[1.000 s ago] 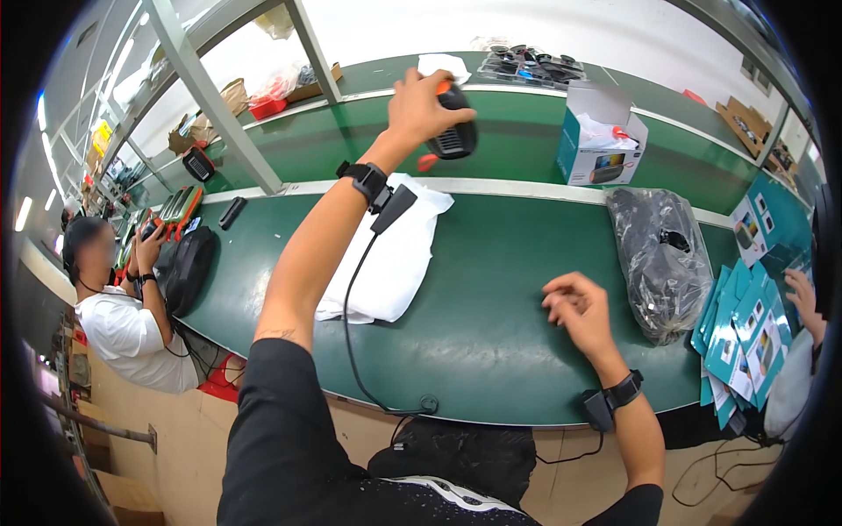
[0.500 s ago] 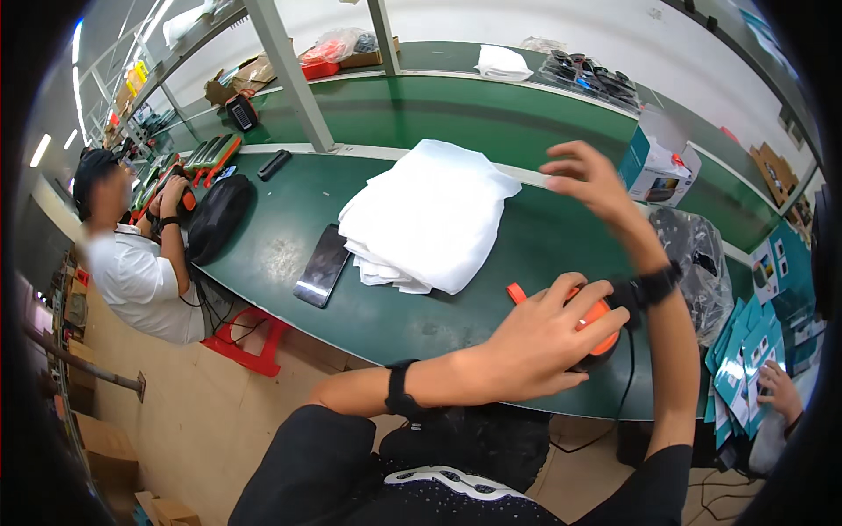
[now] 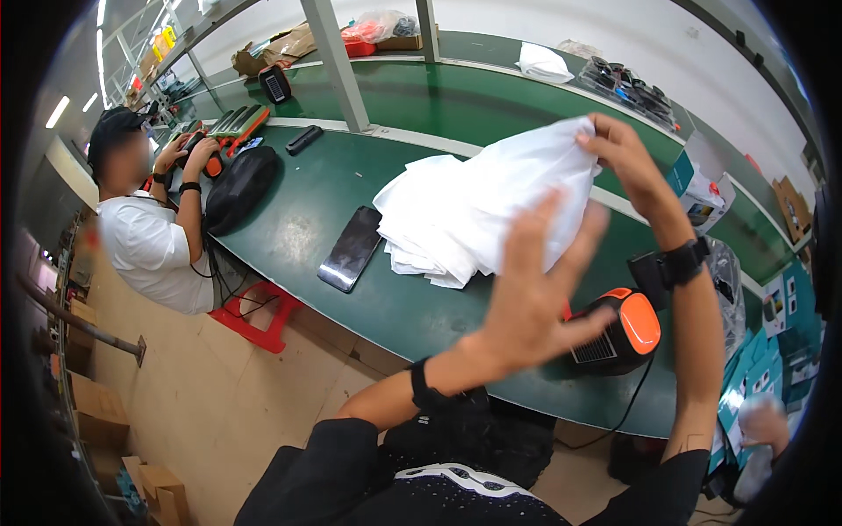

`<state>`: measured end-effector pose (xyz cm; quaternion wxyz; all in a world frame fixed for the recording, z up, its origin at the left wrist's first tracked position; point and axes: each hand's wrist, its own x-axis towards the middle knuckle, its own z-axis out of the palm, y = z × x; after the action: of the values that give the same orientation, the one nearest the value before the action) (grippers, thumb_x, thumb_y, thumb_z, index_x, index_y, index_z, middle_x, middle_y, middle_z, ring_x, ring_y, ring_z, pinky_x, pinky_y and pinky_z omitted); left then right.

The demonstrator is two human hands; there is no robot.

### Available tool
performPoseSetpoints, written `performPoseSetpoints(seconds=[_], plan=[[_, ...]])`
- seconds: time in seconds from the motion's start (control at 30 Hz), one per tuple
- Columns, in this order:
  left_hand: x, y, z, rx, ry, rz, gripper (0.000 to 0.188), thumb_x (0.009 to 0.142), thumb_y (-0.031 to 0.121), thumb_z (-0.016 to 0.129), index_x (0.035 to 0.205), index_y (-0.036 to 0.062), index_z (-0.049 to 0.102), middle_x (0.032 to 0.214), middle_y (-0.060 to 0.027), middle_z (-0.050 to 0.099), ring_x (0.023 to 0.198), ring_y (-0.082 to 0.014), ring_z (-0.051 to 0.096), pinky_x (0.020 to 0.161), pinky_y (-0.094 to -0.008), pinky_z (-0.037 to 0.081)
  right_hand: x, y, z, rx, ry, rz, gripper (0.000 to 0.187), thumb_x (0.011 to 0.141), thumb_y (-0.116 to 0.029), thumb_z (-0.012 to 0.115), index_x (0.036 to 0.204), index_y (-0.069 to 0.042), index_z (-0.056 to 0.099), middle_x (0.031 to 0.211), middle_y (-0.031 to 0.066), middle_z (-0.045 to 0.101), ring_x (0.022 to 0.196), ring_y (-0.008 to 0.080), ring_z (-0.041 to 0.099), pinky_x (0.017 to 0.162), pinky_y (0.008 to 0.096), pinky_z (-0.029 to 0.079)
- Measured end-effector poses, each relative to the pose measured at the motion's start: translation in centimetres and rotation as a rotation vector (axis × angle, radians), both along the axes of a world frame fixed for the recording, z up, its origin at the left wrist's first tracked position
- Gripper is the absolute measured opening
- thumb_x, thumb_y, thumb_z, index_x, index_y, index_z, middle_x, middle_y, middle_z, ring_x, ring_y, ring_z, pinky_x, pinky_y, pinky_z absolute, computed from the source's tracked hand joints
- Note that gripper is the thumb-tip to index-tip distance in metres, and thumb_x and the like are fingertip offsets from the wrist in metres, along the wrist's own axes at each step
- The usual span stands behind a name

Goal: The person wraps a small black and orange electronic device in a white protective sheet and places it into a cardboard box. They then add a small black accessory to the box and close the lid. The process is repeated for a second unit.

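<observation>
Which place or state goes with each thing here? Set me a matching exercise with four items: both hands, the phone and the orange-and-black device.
Things:
1. Left hand
2. Black phone
3. Right hand
4. Orange-and-black device

Places and states:
A. Lies flat on the green table, left of the white stack
B. Pinches a corner of the raised white sheet
C. On the tabletop, partly hidden behind a thumb
D. Open and blurred, fingers spread

Pairs: 1-D, 2-A, 3-B, 4-C
</observation>
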<state>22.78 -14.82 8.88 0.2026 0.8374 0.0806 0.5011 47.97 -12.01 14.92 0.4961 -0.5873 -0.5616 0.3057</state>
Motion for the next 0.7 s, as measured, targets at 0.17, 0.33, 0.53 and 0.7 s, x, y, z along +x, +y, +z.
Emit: performPoseSetpoints(seconds=[0.17,0.33,0.53,0.7], plan=[[-0.7,6.4,0.2,-0.193,0.005,0.175,0.061,0.08,0.01,0.079,0.136,-0.0008,0.059,0.128,-0.0272,0.061,0.112,-0.0405,0.062,0.095,-0.0462,0.049,-6.6,-1.3,7.1,0.026,-0.21,0.106,0.038,0.098,-0.038,0.066,0.119,-0.007,0.066,0.106,-0.0026,0.069,0.093,0.005,0.058,0.08,0.025,0.046],[-3.1,9.3,0.7,-0.648,-0.244,0.086,0.015,0.097,0.005,0.067,0.106,-0.0061,0.071,0.094,-0.0082,0.073,0.085,-0.0159,0.066,0.076,-0.0313,0.051,-8.8,-2.2,10.6,0.115,-0.306,0.155,0.047,0.098,-0.043,0.065,0.125,-0.004,0.066,0.106,0.0033,0.07,0.102,0.0097,0.058,0.089,0.0273,0.047],[-5.9,11.5,-2.1,-0.984,-0.357,-0.067,0.021,0.098,0.01,0.072,0.115,-0.0019,0.072,0.105,-0.0014,0.071,0.094,-0.0085,0.062,0.084,-0.0273,0.048,-6.1,-2.3,7.8,0.009,-0.485,0.244,0.066,0.073,-0.035,0.092,0.125,-0.003,0.065,0.108,0.0099,0.075,0.104,0.0212,0.07,0.095,0.0378,0.052],[-8.1,13.2,-5.1,-1.06,-0.371,0.004,0.025,0.096,0.012,0.075,0.116,-0.0033,0.071,0.107,-0.0028,0.072,0.094,-0.0098,0.063,0.085,-0.0273,0.049,-6.8,-1.7,6.9,-0.047,-0.609,0.273,0.024,0.081,-0.011,0.082,0.098,0.002,0.073,0.084,0.0073,0.073,0.083,0.0157,0.069,0.082,0.0314,0.054]])
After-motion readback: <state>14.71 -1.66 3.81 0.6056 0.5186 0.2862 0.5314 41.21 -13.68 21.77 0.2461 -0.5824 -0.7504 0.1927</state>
